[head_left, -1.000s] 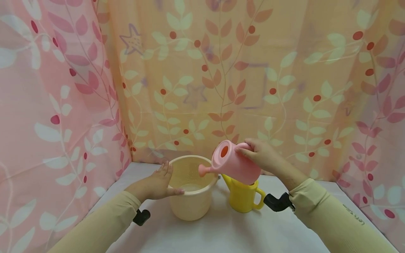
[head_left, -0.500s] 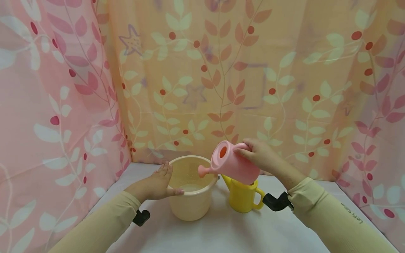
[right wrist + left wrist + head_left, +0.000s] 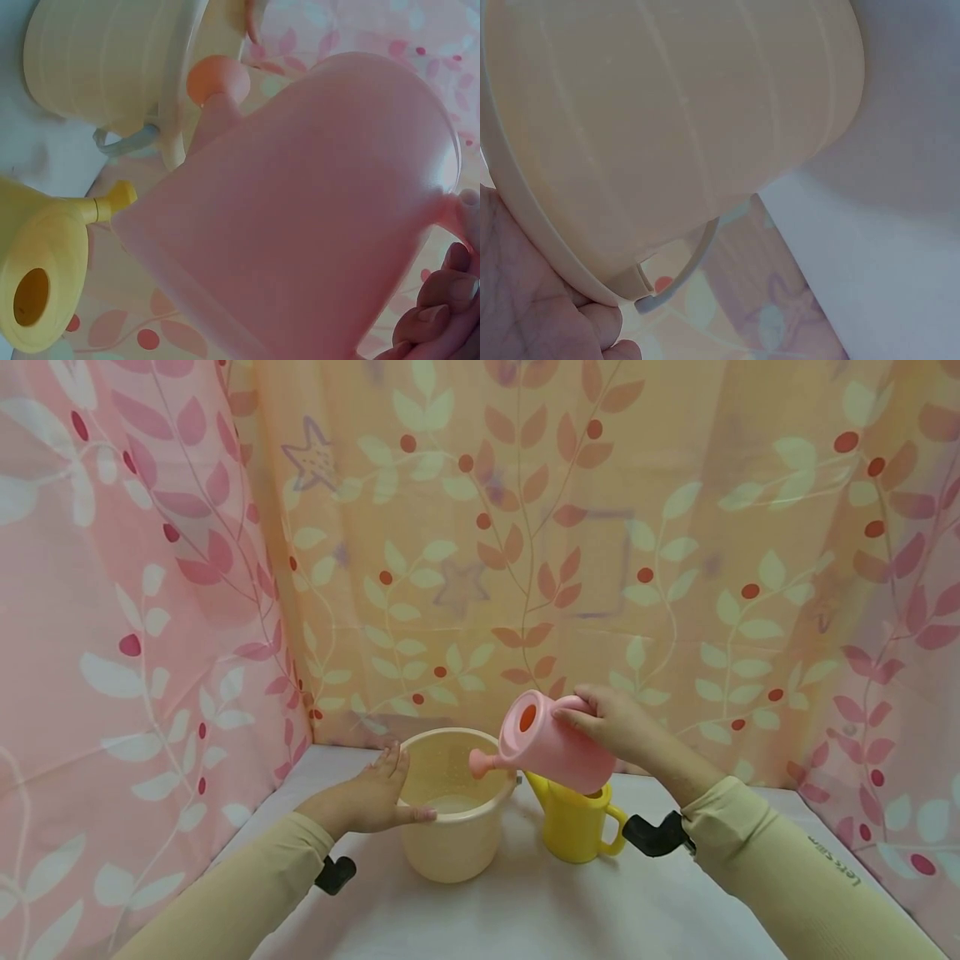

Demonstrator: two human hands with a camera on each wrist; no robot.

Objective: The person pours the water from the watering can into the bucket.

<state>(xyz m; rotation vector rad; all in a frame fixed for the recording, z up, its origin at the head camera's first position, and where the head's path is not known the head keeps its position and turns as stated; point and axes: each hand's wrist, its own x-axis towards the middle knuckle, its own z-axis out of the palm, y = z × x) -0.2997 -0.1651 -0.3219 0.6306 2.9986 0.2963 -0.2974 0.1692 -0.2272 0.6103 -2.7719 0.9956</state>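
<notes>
My right hand [image 3: 611,722] grips the handle of a pink watering can [image 3: 566,747], its curled fingers also showing in the right wrist view. The can is tilted left, and its orange sprinkler head [image 3: 218,80] reaches over the rim of a cream bucket [image 3: 450,852]. A shallow layer of water seems to lie at the bucket's bottom. On the bucket's left side, my left hand [image 3: 371,797] rests against the rim with fingers extended and thumb over the front edge. In the left wrist view, the palm [image 3: 517,285] touches that rim.
A yellow watering can [image 3: 573,827] stands upright on the white table [image 3: 555,910], right of the bucket and partly behind the pink can. The bucket's grey handle [image 3: 127,141] hangs at its side. Leaf-patterned curtains [image 3: 450,527] enclose the back and both sides.
The body of the pink watering can has risen very slightly while its sprinkler head stays over the bucket. My left hand, the bucket and the yellow can keep their places.
</notes>
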